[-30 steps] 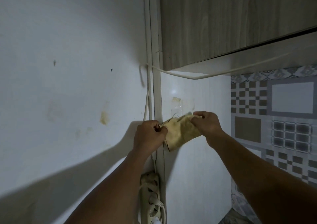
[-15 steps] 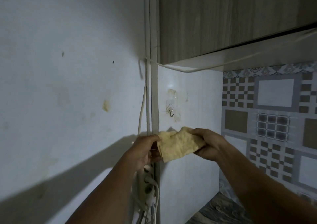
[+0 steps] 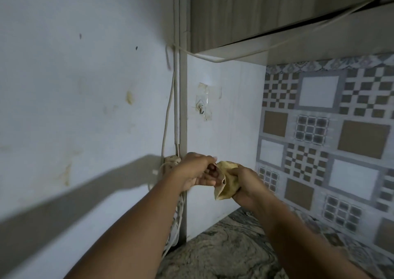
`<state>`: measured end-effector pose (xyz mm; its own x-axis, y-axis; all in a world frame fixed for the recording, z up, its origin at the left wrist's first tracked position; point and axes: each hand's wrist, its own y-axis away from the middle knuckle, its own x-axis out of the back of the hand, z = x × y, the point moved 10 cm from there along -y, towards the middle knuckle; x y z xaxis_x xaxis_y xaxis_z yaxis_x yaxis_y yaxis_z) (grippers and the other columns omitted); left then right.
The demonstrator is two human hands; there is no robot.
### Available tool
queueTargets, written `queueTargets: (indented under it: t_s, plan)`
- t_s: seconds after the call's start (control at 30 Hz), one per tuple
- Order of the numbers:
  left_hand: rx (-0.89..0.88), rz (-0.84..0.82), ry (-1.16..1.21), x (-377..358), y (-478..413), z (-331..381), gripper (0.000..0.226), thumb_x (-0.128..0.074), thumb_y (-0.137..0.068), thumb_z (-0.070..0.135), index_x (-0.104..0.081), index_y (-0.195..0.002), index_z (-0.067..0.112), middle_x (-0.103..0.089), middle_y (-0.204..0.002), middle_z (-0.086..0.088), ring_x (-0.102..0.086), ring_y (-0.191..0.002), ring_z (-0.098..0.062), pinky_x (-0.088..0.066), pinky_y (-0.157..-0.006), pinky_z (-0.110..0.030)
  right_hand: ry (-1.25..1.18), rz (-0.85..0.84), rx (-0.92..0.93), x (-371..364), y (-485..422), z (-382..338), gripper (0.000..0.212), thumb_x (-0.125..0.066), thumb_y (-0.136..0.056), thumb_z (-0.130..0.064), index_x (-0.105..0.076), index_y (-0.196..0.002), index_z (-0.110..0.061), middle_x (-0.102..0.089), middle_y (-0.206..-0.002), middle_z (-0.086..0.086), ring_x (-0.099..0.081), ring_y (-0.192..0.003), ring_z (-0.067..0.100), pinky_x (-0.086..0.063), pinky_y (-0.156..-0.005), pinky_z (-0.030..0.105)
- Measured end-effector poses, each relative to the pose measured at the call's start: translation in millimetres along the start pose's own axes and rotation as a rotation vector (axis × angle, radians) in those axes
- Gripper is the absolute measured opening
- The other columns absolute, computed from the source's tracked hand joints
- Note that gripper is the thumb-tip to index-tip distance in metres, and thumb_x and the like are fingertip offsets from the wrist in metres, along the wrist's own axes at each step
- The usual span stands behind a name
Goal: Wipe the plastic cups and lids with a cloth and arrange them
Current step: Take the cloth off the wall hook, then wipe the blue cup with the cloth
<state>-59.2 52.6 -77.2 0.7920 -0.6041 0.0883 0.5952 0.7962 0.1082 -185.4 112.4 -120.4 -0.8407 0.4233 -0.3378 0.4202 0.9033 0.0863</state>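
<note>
A crumpled yellow cloth (image 3: pixel 228 181) hangs in front of the white side wall, above the counter corner. My right hand (image 3: pixel 248 188) grips it from the right, fingers curled round its bulk. My left hand (image 3: pixel 197 172) is at the cloth's left edge, its fingertips pinching or touching that edge. No plastic cups or lids are in view.
An adhesive wall hook (image 3: pixel 201 110) sits bare on the white panel above the hands. A power strip (image 3: pixel 171 161) with cables hangs behind my left hand. A wooden wall cabinet (image 3: pixel 266 11) overhangs. The patterned stone counter (image 3: pixel 223 253) lies below, patterned tiles (image 3: pixel 319 140) at right.
Both hands took the cloth off the wall hook and lowered it toward the counter. The hands came closer together and the cloth is bunched up more.
</note>
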Motion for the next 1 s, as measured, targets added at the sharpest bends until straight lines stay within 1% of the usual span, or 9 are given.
queueTargets:
  t_s: [0.07, 0.13, 0.23, 0.33, 0.4, 0.6, 0.67, 0.8, 1.0]
  plan:
    - [0.014, -0.091, -0.03, -27, 12, 3, 0.032, -0.059, -0.1, 0.028, -0.065, -0.101, -0.003, -0.069, -0.086, -0.019, -0.074, -0.074, -0.032, -0.064, -0.065, -0.035, -0.046, -0.022, -0.029, 6, 21, 4, 0.027, -0.039, -0.101, -0.007, -0.066, -0.102, 0.0, -0.069, -0.075, 0.013, -0.065, -0.061, 0.022, -0.051, -0.053, 0.031]
    - [0.017, -0.154, -0.099, -53, 27, 1, 0.028, -0.056, -0.101, 0.02, -0.065, -0.106, -0.005, -0.068, -0.091, -0.021, -0.074, -0.079, -0.035, -0.063, -0.074, -0.037, -0.146, -0.022, -0.075, 20, 44, 9, 0.032, -0.039, -0.102, -0.014, -0.068, -0.104, 0.0, -0.069, -0.081, 0.014, -0.066, -0.068, 0.024, -0.053, -0.063, 0.035]
    - [-0.079, -0.099, -0.221, -71, 45, 5, 0.017, -0.057, -0.095, 0.004, -0.067, -0.109, 0.0, -0.071, -0.088, -0.018, -0.07, -0.065, -0.027, -0.058, -0.06, -0.03, -0.28, -0.042, -0.154, 38, 75, 15, 0.044, -0.036, -0.104, -0.031, -0.066, -0.104, 0.002, -0.069, -0.089, 0.018, -0.064, -0.075, 0.031, -0.051, -0.077, 0.042]
    - [-0.173, 0.055, -0.39, -69, 54, 2, 0.012, -0.069, -0.09, 0.013, -0.069, -0.102, 0.013, -0.073, -0.087, -0.013, -0.064, -0.057, -0.018, -0.048, -0.05, -0.025, -0.255, -0.015, -0.195, 61, 97, 23, 0.056, -0.038, -0.103, -0.04, -0.063, -0.115, 0.008, -0.071, -0.11, 0.027, -0.065, -0.093, 0.038, -0.049, -0.09, 0.048]
    - [-0.153, 0.068, -0.471, -74, 61, -14, 0.017, -0.077, -0.086, 0.024, -0.07, -0.1, 0.017, -0.074, -0.091, -0.011, -0.064, -0.06, -0.017, -0.047, -0.049, -0.023, -0.244, -0.018, -0.219, 74, 112, 29, 0.059, -0.039, -0.102, -0.042, -0.059, -0.124, 0.009, -0.066, -0.125, 0.029, -0.062, -0.105, 0.039, -0.047, -0.099, 0.049]
    - [-0.137, 0.123, -0.497, -94, 83, -43, 0.016, -0.077, -0.087, 0.027, -0.073, -0.087, 0.012, -0.075, -0.081, -0.005, -0.065, -0.057, -0.013, -0.045, -0.047, -0.021, -0.26, -0.013, -0.272, 102, 142, 46, 0.049, -0.048, -0.099, -0.033, -0.056, -0.129, 0.006, -0.065, -0.127, 0.027, -0.063, -0.111, 0.037, -0.042, -0.11, 0.049]
    - [-0.155, 0.208, -0.459, -97, 90, -45, 0.018, -0.075, -0.089, 0.03, -0.072, -0.085, 0.012, -0.074, -0.073, -0.006, -0.065, -0.057, -0.015, -0.046, -0.05, -0.021, -0.362, 0.009, -0.249, 113, 152, 52, 0.043, -0.051, -0.098, -0.023, -0.055, -0.128, 0.008, -0.066, -0.124, 0.028, -0.065, -0.113, 0.037, -0.051, -0.102, 0.047]
    - [-0.142, 0.265, -0.372, -109, 99, -59, 0.021, -0.071, -0.091, 0.032, -0.072, -0.084, 0.012, -0.073, -0.068, -0.008, -0.067, -0.056, -0.016, -0.049, -0.058, -0.024, -0.554, 0.041, -0.151, 136, 171, 62, 0.028, -0.063, -0.089, -0.014, -0.059, -0.111, 0.002, -0.069, -0.101, 0.021, -0.073, -0.072, 0.031, -0.062, -0.063, 0.033]
    - [-0.12, 0.159, -0.344, -150, 98, -93, 0.02, -0.076, -0.087, 0.031, -0.072, -0.083, 0.012, -0.074, -0.072, -0.005, -0.068, -0.054, -0.014, -0.051, -0.057, -0.025, -0.823, 0.071, -0.056, 152, 186, 89, 0.033, -0.073, -0.078, -0.015, -0.064, -0.109, -0.005, -0.07, -0.107, 0.017, -0.069, -0.091, 0.028, -0.059, -0.078, 0.031]
